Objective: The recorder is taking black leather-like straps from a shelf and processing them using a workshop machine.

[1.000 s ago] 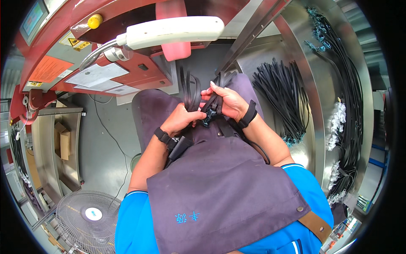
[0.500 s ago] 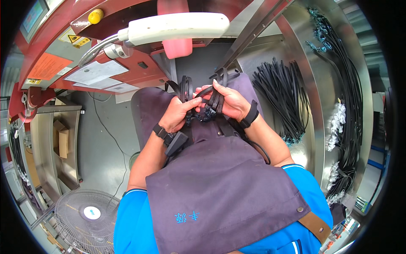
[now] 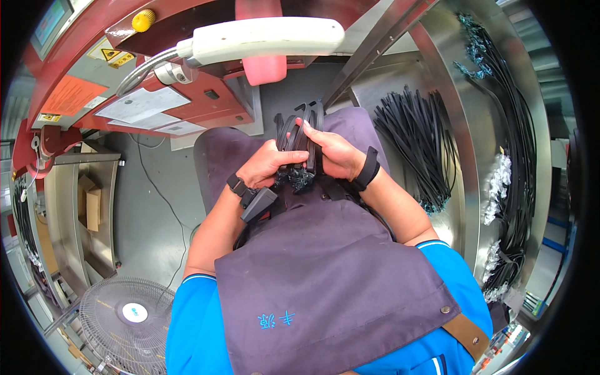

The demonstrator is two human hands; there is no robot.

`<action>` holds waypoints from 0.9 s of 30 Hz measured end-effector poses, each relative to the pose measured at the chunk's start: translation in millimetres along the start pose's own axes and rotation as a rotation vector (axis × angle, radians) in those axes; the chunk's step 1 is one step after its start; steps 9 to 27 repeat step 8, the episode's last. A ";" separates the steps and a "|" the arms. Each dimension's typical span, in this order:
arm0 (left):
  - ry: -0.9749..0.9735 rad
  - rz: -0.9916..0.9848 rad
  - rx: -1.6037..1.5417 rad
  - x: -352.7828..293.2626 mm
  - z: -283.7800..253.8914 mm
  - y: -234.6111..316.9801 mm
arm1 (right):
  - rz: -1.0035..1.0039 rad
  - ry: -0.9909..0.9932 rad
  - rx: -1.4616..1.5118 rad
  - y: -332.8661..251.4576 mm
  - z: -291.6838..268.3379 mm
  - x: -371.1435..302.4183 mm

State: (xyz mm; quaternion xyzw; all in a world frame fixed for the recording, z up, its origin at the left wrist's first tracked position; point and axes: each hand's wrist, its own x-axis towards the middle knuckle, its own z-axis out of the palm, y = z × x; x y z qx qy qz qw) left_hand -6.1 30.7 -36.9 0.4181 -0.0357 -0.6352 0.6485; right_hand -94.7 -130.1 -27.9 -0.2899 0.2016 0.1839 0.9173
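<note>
A bundle of black cable ties [image 3: 300, 134] stands upright over my lap, gripped by both hands. My left hand [image 3: 269, 164] wraps the lower part of the bundle from the left. On the right side, my right hand [image 3: 331, 153] closes around it with the thumb pressed against the ties. The toothed ends of the bundle [image 3: 299, 180] poke out below my hands. Each wrist wears a black band. A dark purple apron [image 3: 325, 275] covers my lap and chest.
A loose heap of black cable ties [image 3: 415, 140] lies on the steel bench at right, with more black cables [image 3: 512, 144] along its far edge. A red machine [image 3: 187, 100] with a white lever handle [image 3: 262, 37] stands ahead. A floor fan [image 3: 128, 312] sits at lower left.
Both hands have drawn together around the bundle and lifted it slightly away from me; the ties now stand gathered and upright between the hands.
</note>
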 end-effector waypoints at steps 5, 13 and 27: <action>-0.015 -0.063 0.031 -0.5 6.8 -12.6 | 0.018 0.162 -0.103 14.7 7.1 10.2; 0.014 -0.005 0.037 -0.9 6.8 -21.5 | 0.007 0.197 -0.189 16.9 6.9 13.1; 0.014 -0.005 0.037 -0.9 6.8 -21.5 | 0.007 0.197 -0.189 16.9 6.9 13.1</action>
